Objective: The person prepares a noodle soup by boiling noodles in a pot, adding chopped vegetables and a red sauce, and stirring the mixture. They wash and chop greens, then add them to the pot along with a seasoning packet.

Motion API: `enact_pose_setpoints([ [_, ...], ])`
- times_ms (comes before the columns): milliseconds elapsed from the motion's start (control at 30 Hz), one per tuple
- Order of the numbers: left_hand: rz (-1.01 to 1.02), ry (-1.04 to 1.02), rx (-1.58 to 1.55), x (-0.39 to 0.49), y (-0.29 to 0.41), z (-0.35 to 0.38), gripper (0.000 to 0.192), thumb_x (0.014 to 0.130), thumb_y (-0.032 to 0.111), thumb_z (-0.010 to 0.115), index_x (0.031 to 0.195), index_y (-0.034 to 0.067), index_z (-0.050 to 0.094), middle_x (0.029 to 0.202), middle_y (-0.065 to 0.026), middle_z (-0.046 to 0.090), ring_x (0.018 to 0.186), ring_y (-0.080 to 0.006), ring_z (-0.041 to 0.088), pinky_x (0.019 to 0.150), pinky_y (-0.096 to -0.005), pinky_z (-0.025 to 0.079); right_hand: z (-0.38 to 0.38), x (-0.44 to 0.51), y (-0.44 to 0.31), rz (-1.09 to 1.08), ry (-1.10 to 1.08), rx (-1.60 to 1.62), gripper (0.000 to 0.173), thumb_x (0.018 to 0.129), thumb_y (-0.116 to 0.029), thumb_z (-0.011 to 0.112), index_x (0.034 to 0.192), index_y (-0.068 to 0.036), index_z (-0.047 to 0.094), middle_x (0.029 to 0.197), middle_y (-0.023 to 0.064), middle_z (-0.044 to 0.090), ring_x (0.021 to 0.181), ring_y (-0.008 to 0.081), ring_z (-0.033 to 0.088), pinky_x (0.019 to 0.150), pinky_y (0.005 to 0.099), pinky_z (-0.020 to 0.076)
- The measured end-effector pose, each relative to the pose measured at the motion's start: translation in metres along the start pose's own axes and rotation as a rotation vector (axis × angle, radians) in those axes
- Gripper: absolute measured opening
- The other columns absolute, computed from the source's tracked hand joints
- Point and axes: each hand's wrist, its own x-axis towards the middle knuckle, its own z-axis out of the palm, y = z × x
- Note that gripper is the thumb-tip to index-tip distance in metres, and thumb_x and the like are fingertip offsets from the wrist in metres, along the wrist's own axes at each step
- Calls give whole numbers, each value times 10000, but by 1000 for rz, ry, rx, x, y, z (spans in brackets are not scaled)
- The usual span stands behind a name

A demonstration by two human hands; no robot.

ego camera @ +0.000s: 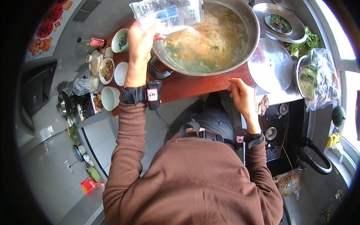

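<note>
My left hand point(142, 42) grips a printed plastic packet point(175, 15), holding it over the left side of a large metal pot point(252, 36). The packet is white and clear, with dark and blue writing. Pale noodles point(218, 36) lie in steaming broth with green leaves and orange bits. Below the pot's right side, my right hand point(242, 95) hovers by the edge of the reddish wooden tabletop point(191, 85). Its fingers are loosely curled; whether anything small is between them cannot be made out.
Bowls, including a pale ribbed one point(110, 98), and a plate of food point(107, 71) stand left. On the right are a metal lid point(258, 12), a round metal tray point(271, 70), bagged vegetables point(317, 76) and a black sink point(292, 118) with a tap point(317, 160).
</note>
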Motion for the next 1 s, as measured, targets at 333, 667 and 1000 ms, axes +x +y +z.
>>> enact_pose_setpoints([
  [333,62,28,-20,1,3,3,222,811,13,533,1026,-42,528,900,-109,611,659,-147,607,516,-241,533,-2,0,4,-20,7,-8,138,818,-20,491,943,-11,549,684,133,594,633,247,607,593,292,472],
  [667,-16,52,-53,-3,5,0,250,813,7,513,1058,-42,510,933,-106,607,723,-161,616,520,-238,530,-1,-1,12,-92,-37,-106,168,850,-37,466,994,-20,550,705,71,612,561,119,583,538,233,458],
  [1000,73,122,-79,-17,14,1,224,821,-4,523,1040,-45,508,954,-113,602,748,-174,618,529,-244,531,-1,2,12,-129,-84,-145,168,841,-52,472,986,-28,554,711,74,614,573,153,602,542,250,468],
])
